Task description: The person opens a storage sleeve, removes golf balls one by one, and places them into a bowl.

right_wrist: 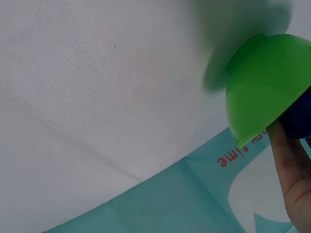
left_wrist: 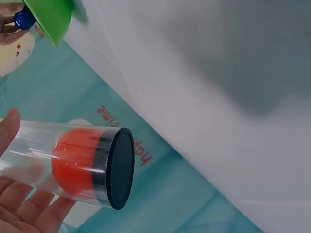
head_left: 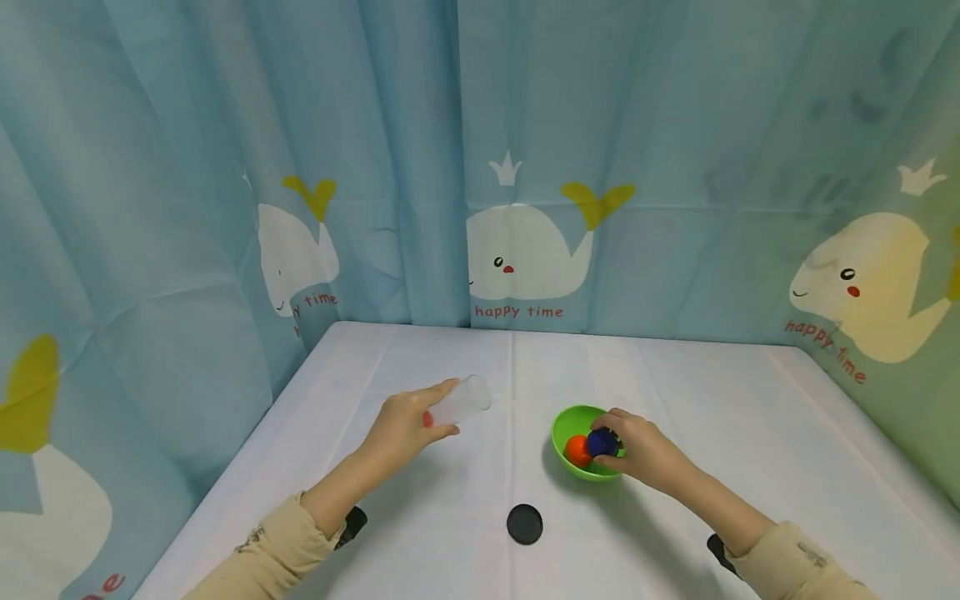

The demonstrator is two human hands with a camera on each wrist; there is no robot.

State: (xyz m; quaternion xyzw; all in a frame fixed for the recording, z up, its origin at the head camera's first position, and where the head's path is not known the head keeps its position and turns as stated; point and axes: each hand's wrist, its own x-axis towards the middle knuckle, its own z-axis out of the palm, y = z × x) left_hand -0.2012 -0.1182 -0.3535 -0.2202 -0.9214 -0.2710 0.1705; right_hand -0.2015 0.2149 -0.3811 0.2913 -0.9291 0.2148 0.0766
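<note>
My left hand (head_left: 401, 425) grips a clear cylindrical tube (head_left: 468, 400) above the table, tilted in the head view. Inside the tube, a red-orange ball (left_wrist: 73, 162) sits against the black end cap (left_wrist: 120, 169), as the left wrist view shows. My right hand (head_left: 648, 450) pinches a dark blue ball (head_left: 602, 442) at the right side of a green bowl (head_left: 573, 421). An orange ball (head_left: 576, 451) lies in that bowl, beside the blue one. In the right wrist view the bowl's outer wall (right_wrist: 267, 87) hides part of the blue ball.
A round black lid (head_left: 524, 524) lies flat on the white-covered table (head_left: 637, 375), nearer to me than the bowl. Blue curtains (head_left: 375, 125) with whale prints hang behind the table and along its left and right sides.
</note>
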